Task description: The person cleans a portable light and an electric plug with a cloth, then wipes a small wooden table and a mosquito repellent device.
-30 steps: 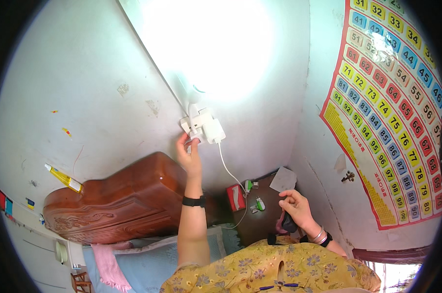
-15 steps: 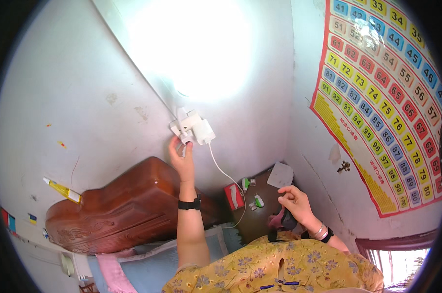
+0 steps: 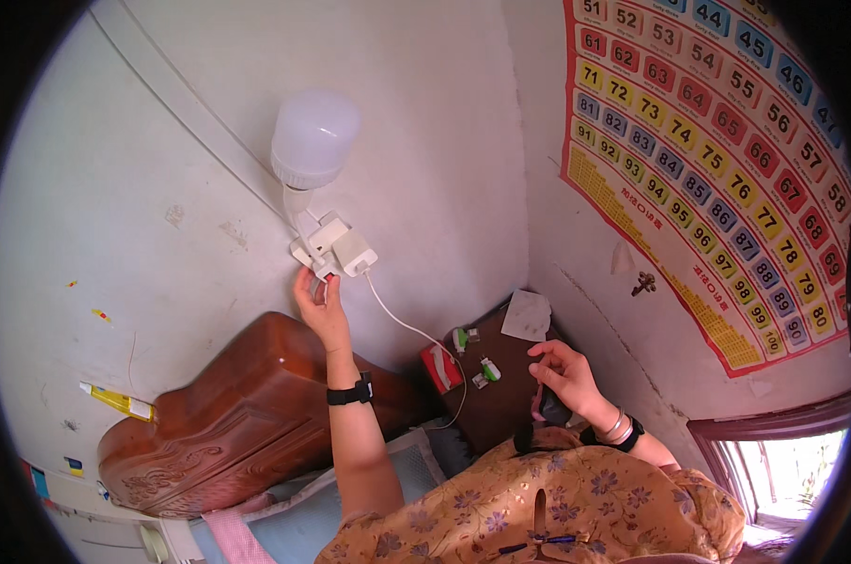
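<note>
My left hand (image 3: 320,305) reaches up to a white switch board (image 3: 314,254) on the pale wall, its fingertips touching the board's lower edge. A white charger plug (image 3: 355,252) sits in the board, and its thin cable (image 3: 406,324) hangs down to the right. Above it a big white bulb (image 3: 314,136) is dark. My right hand (image 3: 566,376) is lower right, fingers curled on a small dark object (image 3: 552,412) with a pink bit; what it is I cannot tell. A black band (image 3: 350,392) circles my left wrist.
A carved brown wooden headboard (image 3: 237,423) lies below the left hand. A dark small table (image 3: 510,395) in the corner carries a red box (image 3: 442,367), a white paper (image 3: 527,315) and small green-white items. A coloured number chart (image 3: 717,150) hangs right; a window (image 3: 782,470) lower right.
The bulb was glaring bright before and is dark now. My left hand has stayed at the switch board, and the right hand has barely moved.
</note>
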Tool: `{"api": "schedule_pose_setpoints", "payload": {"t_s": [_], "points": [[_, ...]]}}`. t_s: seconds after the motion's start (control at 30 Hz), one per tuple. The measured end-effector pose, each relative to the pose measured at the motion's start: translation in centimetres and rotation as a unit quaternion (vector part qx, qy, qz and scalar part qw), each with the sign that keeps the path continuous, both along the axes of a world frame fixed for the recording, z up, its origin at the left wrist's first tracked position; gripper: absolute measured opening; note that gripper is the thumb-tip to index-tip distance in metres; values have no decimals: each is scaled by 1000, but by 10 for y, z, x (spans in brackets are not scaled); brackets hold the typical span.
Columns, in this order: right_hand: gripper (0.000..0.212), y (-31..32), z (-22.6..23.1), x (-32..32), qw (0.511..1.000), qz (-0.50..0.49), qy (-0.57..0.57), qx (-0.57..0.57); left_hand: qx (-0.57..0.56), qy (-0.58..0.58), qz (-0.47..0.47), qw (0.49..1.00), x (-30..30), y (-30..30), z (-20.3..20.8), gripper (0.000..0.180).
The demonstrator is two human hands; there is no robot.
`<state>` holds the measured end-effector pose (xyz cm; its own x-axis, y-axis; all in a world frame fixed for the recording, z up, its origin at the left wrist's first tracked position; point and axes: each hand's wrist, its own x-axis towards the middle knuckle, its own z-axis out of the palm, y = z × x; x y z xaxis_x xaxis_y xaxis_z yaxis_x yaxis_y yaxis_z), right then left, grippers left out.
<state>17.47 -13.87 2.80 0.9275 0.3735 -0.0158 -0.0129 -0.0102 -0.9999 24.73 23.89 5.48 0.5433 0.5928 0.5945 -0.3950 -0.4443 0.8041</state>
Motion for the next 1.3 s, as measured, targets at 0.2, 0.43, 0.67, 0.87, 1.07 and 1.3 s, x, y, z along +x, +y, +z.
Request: {"api": "schedule_pose_setpoints", "payload": {"t_s": [0.2, 0.43, 0.67, 0.87, 1.07, 1.3], "points": [[22, -3, 1, -4, 1000, -5, 5, 18, -22, -3, -17, 1000, -2, -1, 3, 51], [18, -14, 0, -4, 998, -53, 6, 18, -47, -53, 159, 985, -17, -35, 4, 36], [18, -16, -8, -1, 993, -72, 69, 63, 11, 57, -167, 984, -114, -141, -88, 35], [26, 13, -4, -9, 971, 124, 104, 173, -131, 327, -490, 797, -140, -230, -176, 56], [47, -16, -58, 9, 995, 50, -25, -81, -326, 336, -400, 787, -135, -237, -140, 27], [56, -21, -124, 13, 931, 184, 312, -51, -459, 385, -339, 726, -156, -241, -175, 25]]}}
